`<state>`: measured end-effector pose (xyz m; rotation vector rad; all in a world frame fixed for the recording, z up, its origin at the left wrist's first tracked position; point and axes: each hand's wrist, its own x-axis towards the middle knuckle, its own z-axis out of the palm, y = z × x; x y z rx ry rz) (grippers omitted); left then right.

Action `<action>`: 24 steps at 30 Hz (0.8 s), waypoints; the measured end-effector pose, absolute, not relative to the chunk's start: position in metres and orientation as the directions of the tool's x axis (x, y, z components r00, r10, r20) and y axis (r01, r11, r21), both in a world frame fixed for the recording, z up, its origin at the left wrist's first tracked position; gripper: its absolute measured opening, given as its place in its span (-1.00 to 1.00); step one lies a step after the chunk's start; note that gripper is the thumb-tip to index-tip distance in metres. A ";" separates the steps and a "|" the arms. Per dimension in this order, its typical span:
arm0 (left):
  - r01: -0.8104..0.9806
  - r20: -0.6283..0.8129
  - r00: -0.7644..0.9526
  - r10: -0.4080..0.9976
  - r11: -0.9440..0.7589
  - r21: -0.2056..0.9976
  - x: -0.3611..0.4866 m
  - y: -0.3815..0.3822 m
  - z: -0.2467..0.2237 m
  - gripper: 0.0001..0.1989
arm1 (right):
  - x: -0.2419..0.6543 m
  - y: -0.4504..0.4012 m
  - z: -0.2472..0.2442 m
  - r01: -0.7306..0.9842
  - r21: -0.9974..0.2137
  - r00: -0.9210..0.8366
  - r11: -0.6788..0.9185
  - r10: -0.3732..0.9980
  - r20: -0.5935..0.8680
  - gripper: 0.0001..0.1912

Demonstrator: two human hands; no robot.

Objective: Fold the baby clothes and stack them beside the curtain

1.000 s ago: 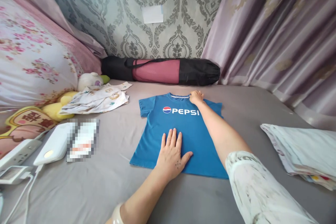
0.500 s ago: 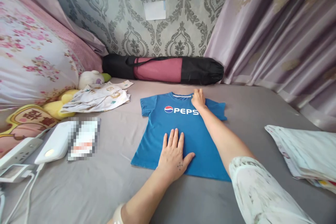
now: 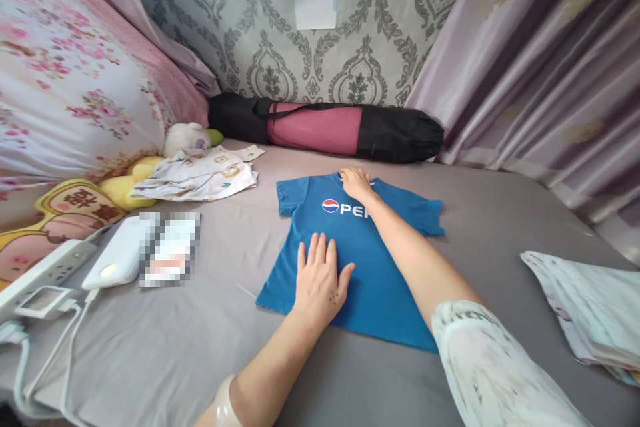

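A pink roll is held in a black bag (image 3: 400,133); the blue shirt (image 3: 367,263) is pressed by the open left hand (image 3: 320,280) and touched by the loosely curled right hand (image 3: 357,185).

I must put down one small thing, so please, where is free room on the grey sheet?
The widest bare patch of grey sheet lies between the blue T-shirt and the folded cloths on the right. A smaller one lies between the T-shirt and the blurred item. The left side is crowded: power strip, white device, yellow plush.
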<state>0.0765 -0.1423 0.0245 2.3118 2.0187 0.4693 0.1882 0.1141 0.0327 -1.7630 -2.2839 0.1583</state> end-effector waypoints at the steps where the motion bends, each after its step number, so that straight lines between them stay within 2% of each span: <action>1: 0.972 0.206 0.078 0.976 -0.121 0.204 0.074 -0.142 0.023 -0.33 | 0.180 0.120 0.033 0.932 -0.238 -0.251 0.272 0.961 0.114 -0.56; 8: 0.982 0.138 0.009 0.990 -0.035 0.187 0.071 -0.144 0.013 -0.13 | 0.153 0.143 0.030 0.954 -0.185 -0.231 0.235 0.972 0.042 -0.68; 16: 0.977 0.122 -0.032 0.992 0.005 0.212 0.073 -0.146 0.011 -0.12 | 0.149 0.133 0.011 0.950 -0.181 -0.188 0.253 0.930 0.315 -0.63; 21: 0.974 0.118 -0.024 0.993 -0.003 0.227 0.072 -0.146 0.014 -0.12 | 0.153 0.133 0.014 0.934 -0.228 -0.216 0.275 0.944 0.251 -0.57; 24: 0.970 0.118 -0.043 0.992 0.013 0.245 0.070 -0.144 0.021 -0.21 | 0.162 0.118 0.024 0.920 -0.242 -0.256 0.309 0.939 0.228 -0.52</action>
